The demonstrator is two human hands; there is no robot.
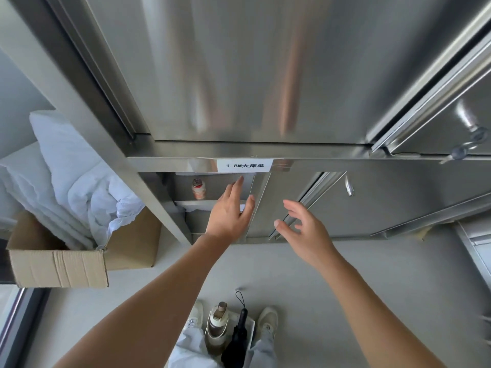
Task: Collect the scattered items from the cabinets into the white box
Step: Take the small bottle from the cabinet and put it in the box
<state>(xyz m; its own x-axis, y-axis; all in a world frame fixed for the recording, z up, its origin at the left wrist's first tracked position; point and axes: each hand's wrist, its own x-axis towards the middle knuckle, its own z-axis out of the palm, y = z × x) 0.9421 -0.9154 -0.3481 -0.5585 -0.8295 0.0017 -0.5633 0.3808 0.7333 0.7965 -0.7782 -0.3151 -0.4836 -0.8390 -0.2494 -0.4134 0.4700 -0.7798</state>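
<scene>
Reaching fwd: L hand [229, 213], R hand [300, 229]

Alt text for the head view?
The left hand reaches toward a small bottle on a steel cabinet shelf; the right hand hovers open beside it. A white box between the feet holds a flask and umbrella.

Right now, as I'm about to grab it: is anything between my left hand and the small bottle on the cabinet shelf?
Nothing visible. The left hand is at the open gap; the small bottle stands exposed on the shelf beside it.
</scene>
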